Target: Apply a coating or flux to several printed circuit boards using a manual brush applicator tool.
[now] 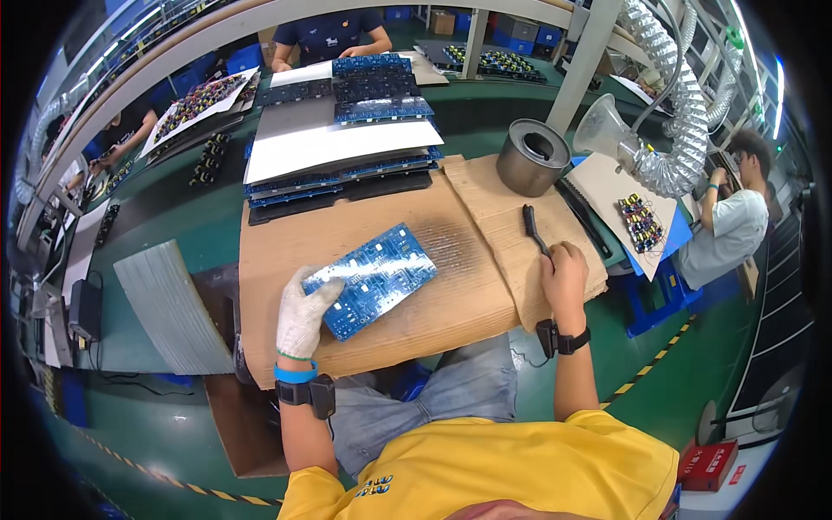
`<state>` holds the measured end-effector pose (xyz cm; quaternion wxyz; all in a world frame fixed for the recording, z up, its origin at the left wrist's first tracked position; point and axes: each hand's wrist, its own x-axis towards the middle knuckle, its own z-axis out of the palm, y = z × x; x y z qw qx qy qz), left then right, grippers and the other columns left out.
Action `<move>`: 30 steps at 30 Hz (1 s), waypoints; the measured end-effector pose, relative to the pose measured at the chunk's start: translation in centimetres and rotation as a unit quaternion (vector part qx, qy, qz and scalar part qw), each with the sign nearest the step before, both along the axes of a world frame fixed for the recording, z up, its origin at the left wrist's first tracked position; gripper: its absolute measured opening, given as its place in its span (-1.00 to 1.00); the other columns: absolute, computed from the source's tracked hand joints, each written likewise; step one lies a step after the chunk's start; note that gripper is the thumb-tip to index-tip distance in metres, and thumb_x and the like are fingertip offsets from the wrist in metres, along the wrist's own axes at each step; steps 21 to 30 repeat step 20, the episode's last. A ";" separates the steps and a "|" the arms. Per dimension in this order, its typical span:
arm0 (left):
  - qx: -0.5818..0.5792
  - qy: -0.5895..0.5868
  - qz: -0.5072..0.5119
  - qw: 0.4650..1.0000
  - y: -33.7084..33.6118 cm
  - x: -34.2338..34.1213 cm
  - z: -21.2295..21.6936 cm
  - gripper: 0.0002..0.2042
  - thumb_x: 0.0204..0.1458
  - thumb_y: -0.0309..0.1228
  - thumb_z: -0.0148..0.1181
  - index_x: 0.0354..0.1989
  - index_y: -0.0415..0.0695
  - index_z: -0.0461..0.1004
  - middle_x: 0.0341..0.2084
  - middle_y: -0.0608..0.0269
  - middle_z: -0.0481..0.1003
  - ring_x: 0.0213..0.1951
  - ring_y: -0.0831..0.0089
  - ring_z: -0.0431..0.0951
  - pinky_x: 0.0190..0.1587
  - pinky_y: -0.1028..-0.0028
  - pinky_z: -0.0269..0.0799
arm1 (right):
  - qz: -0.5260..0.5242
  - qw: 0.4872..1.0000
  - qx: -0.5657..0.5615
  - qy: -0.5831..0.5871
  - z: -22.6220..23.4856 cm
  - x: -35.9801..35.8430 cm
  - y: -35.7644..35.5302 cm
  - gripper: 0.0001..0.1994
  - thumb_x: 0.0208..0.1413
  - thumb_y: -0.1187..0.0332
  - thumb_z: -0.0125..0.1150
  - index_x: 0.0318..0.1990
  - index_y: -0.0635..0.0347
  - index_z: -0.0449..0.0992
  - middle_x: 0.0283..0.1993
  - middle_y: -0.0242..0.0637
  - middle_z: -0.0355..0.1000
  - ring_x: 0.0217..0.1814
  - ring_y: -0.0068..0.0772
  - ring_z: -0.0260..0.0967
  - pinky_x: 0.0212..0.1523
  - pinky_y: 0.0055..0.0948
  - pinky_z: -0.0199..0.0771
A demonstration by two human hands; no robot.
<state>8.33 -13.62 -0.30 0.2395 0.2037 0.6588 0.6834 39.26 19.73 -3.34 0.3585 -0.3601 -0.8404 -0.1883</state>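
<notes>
My left hand (305,314), in a white glove, grips the lower left corner of a blue circuit board (381,276), its thumb across the top face. The board is tilted over the cardboard sheet (286,251). To the right, my bare right hand (565,276) is closed around the handle of a black brush (532,227); its head points away from me, near the cardboard's right part. A dark speckled stain marks the cardboard between the board and the brush. Beyond the board lies a stack of blue circuit boards (295,198) layered with white sheets.
A round grey metal tin (530,158) stands at the cardboard's far right corner. Behind it hang a clear funnel hood (602,128) and a silver duct (685,130). Small wired parts (641,224) lie on a sheet at right. Other people work across the bench and at right.
</notes>
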 end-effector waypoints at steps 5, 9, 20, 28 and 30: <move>-0.157 0.235 0.086 0.955 0.6 0.6 -0.2 -0.43 0.03 -0.22 0.57 0.17 -0.27 0.56 -0.02 -0.06 0.64 -0.02 0.14 0.65 0.11 0.23 0.58 | 0.093 0.970 -0.201 0.099 0.5 1.5 0.5 -0.78 0.28 0.54 0.35 0.02 0.40 0.56 0.04 0.09 0.61 0.01 0.01 0.62 -0.01 -0.16 0.61; -0.260 0.425 0.050 0.866 -0.3 2.5 0.8 -0.30 -0.08 -0.18 0.63 0.25 -0.23 0.54 0.18 -0.19 0.53 0.24 -0.14 0.50 0.34 0.01 0.40 | 0.133 0.923 -0.280 0.230 4.9 2.1 1.3 -0.84 0.32 0.49 0.39 -0.05 0.39 0.57 -0.12 -0.12 0.64 -0.18 -0.31 0.60 -0.15 -0.35 0.58; -0.289 0.464 -0.025 0.837 -2.0 3.5 -0.9 -0.02 -0.28 -0.17 0.71 0.46 -0.01 0.42 0.50 -0.14 0.28 0.53 -0.23 0.19 0.58 -0.09 0.09 | 0.128 0.978 -0.143 0.086 13.1 -5.3 13.7 -0.82 0.33 0.35 0.46 -0.04 0.24 0.74 -0.19 -0.15 0.77 -0.30 -0.23 0.72 -0.24 -0.33 0.63; -0.289 0.464 -0.025 0.837 -2.0 3.5 -0.9 -0.02 -0.28 -0.17 0.71 0.46 -0.01 0.42 0.50 -0.14 0.28 0.53 -0.23 0.19 0.58 -0.09 0.09 | 0.128 0.978 -0.143 0.086 13.1 -5.3 13.7 -0.82 0.33 0.35 0.46 -0.04 0.24 0.74 -0.19 -0.15 0.77 -0.30 -0.23 0.72 -0.24 -0.33 0.63; -0.289 0.464 -0.025 0.837 -2.0 3.5 -0.9 -0.02 -0.28 -0.17 0.71 0.46 -0.01 0.42 0.50 -0.14 0.28 0.53 -0.23 0.19 0.58 -0.09 0.09 | 0.128 0.978 -0.143 0.086 13.1 -5.3 13.7 -0.82 0.33 0.35 0.46 -0.04 0.24 0.74 -0.19 -0.15 0.77 -0.30 -0.23 0.72 -0.24 -0.33 0.63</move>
